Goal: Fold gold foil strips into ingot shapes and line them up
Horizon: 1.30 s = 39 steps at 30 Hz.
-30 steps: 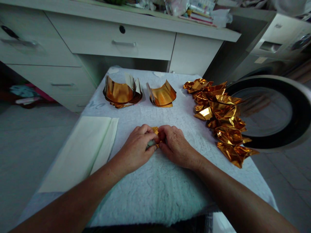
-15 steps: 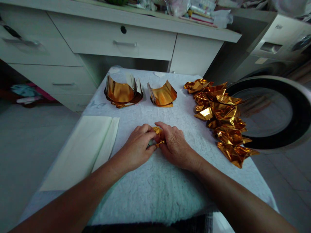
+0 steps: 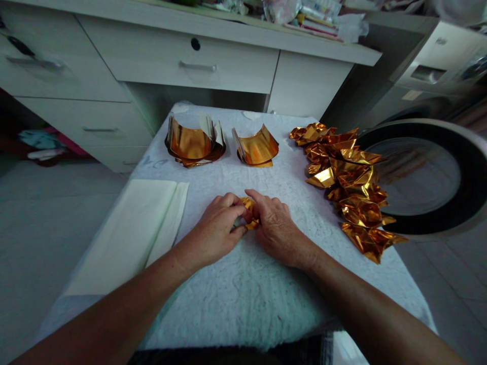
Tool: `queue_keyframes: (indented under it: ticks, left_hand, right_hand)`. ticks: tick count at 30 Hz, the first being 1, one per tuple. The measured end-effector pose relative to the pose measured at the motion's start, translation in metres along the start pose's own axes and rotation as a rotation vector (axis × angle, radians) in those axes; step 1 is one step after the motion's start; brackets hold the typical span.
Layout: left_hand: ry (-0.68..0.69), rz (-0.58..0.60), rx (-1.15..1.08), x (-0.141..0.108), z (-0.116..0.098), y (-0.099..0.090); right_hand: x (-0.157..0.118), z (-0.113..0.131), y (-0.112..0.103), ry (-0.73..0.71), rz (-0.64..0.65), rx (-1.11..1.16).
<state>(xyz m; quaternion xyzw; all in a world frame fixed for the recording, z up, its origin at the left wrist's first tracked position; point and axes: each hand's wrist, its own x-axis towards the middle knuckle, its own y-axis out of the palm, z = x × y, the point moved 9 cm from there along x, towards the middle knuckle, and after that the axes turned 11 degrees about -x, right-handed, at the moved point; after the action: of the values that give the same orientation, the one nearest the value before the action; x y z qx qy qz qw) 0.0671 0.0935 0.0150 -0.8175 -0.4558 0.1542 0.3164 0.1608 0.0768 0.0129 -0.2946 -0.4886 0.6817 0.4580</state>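
Midway on the pale-blue, cloth-covered bench (image 3: pixel 243 299), a small crinkled gold-foil piece (image 3: pixel 248 205) sits between the hands, seemingly part-shaped. The left hand (image 3: pixel 216 228) has its fingers pinched on it; the right hand (image 3: pixel 279 228) touches its side, fingertips hidden, closure unclear. Farther right, a heap of angular gold-foil pieces (image 3: pixel 350 175) looks finished; beyond, a larger curved gold-foil stack (image 3: pixel 190 143) and a smaller curved gold-foil stack (image 3: pixel 258 147) appear unworked.
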Motion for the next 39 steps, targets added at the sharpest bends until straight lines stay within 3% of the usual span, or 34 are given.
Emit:
queue_keyframes:
  ticks: [8,19,28,33,39]
  left_hand:
    - [0.016,0.015,-0.049,-0.002,-0.001,-0.002]
    - [0.028,0.016,-0.078,-0.002,-0.003,-0.005]
    - [-0.035,-0.254,-0.280,-0.004,0.010,-0.033]
    - [-0.034,-0.386,-0.144,-0.004,0.013,-0.048]
    - [0.000,-0.245,0.091,0.000,0.014,-0.035]
  right_hand:
    - [-0.001,0.001,-0.009,-0.084,-0.002,0.091]
    - [0.001,0.007,-0.015,-0.237,0.027,0.003]
    - [0.001,0.018,-0.017,-0.243,0.011,-0.205]
    - [0.000,0.023,-0.013,-0.241,-0.038,-0.371]
    - [-0.003,0.025,-0.012,-0.261,-0.071,-0.427]
